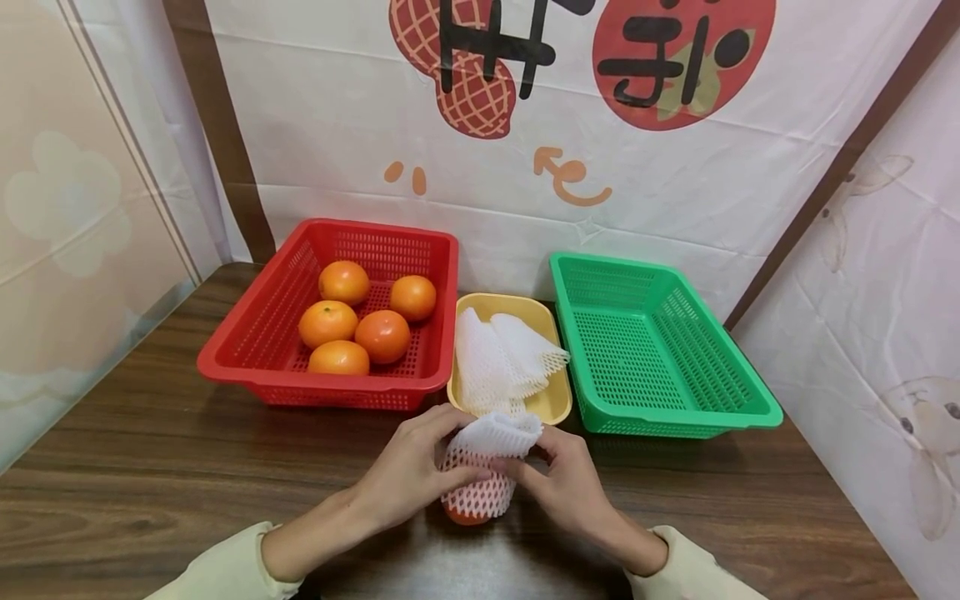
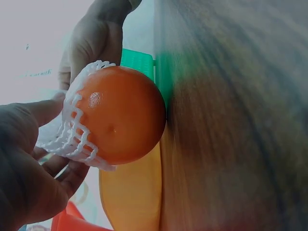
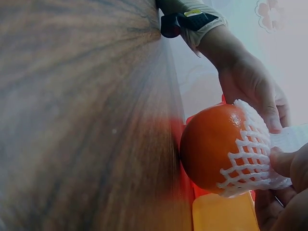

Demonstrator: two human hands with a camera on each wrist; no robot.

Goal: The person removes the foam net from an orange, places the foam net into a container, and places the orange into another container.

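Observation:
An orange (image 2: 126, 115) stands on the table in front of me, its lower part bare. Around its upper part sits a white foam net sleeve (image 1: 480, 475), whose loose upper end rises above the fruit. My left hand (image 1: 408, 471) grips the sleeve from the left, thumb across the near side and fingers behind. From the right my right hand (image 1: 566, 479) holds the same sleeve, its thumb close to the left thumb. The right wrist view shows the mesh (image 3: 248, 161) stretched over the orange's upper side, with both thumbs at it.
Behind the hands, a yellow tray (image 1: 558, 400) holds more white foam nets (image 1: 498, 354). A red basket (image 1: 442, 325) with several oranges (image 1: 382, 337) stands at the left. To the right is a green basket (image 1: 630, 358). A printed cloth (image 1: 322, 125) hangs behind them.

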